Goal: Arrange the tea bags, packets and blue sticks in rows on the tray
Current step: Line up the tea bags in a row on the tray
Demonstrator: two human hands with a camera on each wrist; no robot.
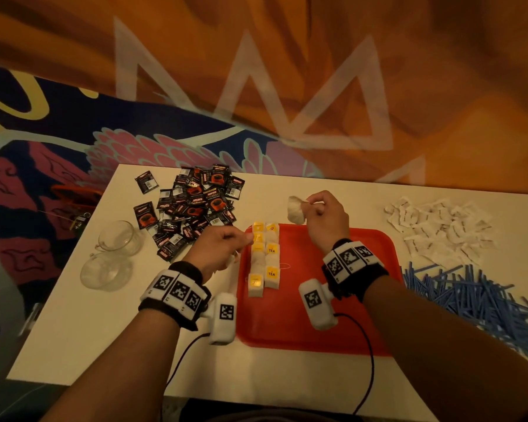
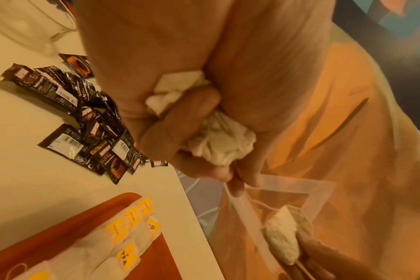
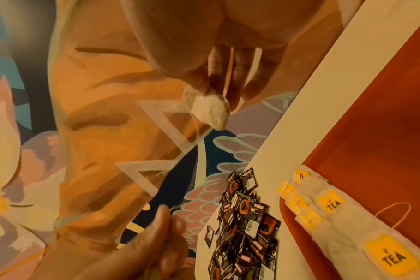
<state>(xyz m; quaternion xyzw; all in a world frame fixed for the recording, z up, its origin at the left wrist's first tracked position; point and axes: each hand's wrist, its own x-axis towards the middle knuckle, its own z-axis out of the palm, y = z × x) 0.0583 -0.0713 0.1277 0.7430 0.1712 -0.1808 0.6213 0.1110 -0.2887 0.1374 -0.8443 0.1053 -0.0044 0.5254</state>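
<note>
A red tray (image 1: 317,315) lies on the white table, with tea bags with yellow tags (image 1: 264,260) in two short rows at its left side. My right hand (image 1: 316,208) is raised over the tray's far edge and pinches one white tea bag (image 1: 296,210) (image 3: 210,110) by its top. My left hand (image 1: 226,243) hovers at the tray's left rim, fingers curled round a crumpled bunch of tea bags (image 2: 221,145) in the palm. Black packets (image 1: 192,205) are heaped at the far left, and blue sticks (image 1: 476,296) are piled to the right of the tray.
White paper packets (image 1: 439,226) are scattered at the far right. Two glass cups (image 1: 118,239) (image 1: 107,274) stand to the left of my left hand. The table's far edge runs just behind the packets. Black cables (image 1: 369,360) trail from my wrists across the near table.
</note>
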